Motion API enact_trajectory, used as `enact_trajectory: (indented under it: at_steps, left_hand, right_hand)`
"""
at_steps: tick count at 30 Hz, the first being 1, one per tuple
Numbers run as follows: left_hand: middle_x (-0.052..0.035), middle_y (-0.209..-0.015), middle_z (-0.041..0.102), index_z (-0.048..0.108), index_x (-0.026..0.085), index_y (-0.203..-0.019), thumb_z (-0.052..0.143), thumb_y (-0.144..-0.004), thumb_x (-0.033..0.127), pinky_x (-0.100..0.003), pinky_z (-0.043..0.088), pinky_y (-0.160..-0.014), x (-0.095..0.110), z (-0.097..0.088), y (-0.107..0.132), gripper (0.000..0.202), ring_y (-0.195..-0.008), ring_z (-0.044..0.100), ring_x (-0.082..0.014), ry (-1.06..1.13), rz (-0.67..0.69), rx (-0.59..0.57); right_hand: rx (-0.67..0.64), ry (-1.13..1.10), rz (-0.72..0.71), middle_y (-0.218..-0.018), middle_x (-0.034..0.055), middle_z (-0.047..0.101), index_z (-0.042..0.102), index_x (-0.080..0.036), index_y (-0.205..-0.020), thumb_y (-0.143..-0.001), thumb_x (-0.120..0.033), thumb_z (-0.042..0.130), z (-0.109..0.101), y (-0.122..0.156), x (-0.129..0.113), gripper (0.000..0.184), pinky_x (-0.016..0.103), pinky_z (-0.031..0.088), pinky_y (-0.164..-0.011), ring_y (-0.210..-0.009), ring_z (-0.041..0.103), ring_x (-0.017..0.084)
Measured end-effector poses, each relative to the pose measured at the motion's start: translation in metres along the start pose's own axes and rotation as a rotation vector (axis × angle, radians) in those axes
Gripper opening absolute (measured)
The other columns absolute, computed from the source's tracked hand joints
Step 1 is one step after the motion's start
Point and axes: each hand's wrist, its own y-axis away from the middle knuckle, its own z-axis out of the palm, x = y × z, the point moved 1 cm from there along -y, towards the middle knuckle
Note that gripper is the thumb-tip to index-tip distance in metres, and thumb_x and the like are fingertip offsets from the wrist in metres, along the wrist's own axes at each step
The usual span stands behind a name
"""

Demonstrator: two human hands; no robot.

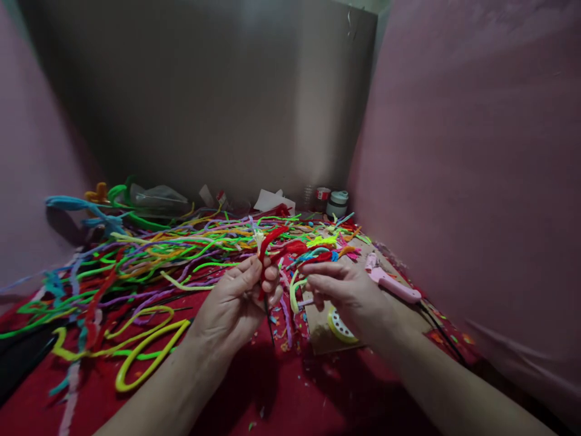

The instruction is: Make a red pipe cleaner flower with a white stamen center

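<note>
Over red cloth (293, 381), left of the pink glue gun (399, 287), the left hand (229, 300) pinches tightly a near-upright red pipe cleaner (267, 243); the right hand (356, 293), nearer the gun, half-curls, its hold unclear.

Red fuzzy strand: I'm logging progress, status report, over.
Left hand pinching red fuzzy strand. Right hand close by, grip unclear. Pink corded tool lies to its right. Loose strands spread beyond.

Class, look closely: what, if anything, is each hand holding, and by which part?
The left hand pinches a red fuzzy strand by its lower part, its upper end sticking up. Whether the right hand holds anything cannot be told.
</note>
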Motion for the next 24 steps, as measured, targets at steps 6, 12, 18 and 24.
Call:
enact_trajectory:
  at_steps: [6, 12, 18, 24]
  left_hand:
    - [-0.0003, -0.060, 0.059, 0.066, 0.009, -0.076, 0.070, -0.070, 0.016, -0.016, 0.046, -0.046, -0.004, 0.002, 0.002, 0.010, -0.049, 0.051, -0.0055, -0.035, -0.047, -0.032]
    - [-0.0005, -0.061, 0.061, 0.067, 0.011, -0.077, 0.071, -0.069, 0.019, -0.017, 0.045, -0.046, -0.005, 0.002, 0.003, 0.012, -0.050, 0.053, -0.0067, -0.065, -0.076, -0.039]
    - [-0.0056, -0.078, 0.070, 0.070, 0.011, -0.080, 0.073, -0.066, 0.017, -0.021, 0.049, -0.064, 0.000, 0.003, 0.002, 0.015, -0.068, 0.061, -0.0121, -0.166, 0.008, 0.046]
    - [-0.0043, -0.077, 0.070, 0.072, 0.012, -0.074, 0.072, -0.066, 0.016, -0.024, 0.046, -0.080, 0.000, 0.007, 0.005, 0.009, -0.075, 0.061, -0.0130, -0.298, 0.151, 0.084]
  right_hand:
    - [-0.147, -0.450, 0.044, -0.059, 0.0002, 0.062, 0.069, -0.013, -0.070, -0.067, -0.021, 0.071, 0.040, -0.016, 0.004, 0.009, 0.020, 0.042, -0.050, -0.050, 0.052, 0.008]
    - [-0.050, -0.389, -0.075, -0.059, -0.0002, 0.062, 0.069, -0.015, -0.071, -0.069, -0.020, 0.070, 0.043, -0.015, 0.002, 0.006, 0.020, 0.040, -0.047, -0.049, 0.052, 0.008]
    - [0.108, -0.219, -0.352, -0.060, -0.0043, 0.059, 0.069, -0.021, -0.067, -0.066, -0.016, 0.072, 0.036, -0.004, -0.012, 0.006, 0.021, 0.038, -0.050, -0.053, 0.046, 0.007]
    - [0.052, -0.003, -0.299, -0.058, -0.0037, 0.058, 0.071, -0.021, -0.069, -0.070, -0.017, 0.069, 0.039, 0.004, -0.017, 0.005, 0.023, 0.039, -0.051, -0.051, 0.044, 0.008]
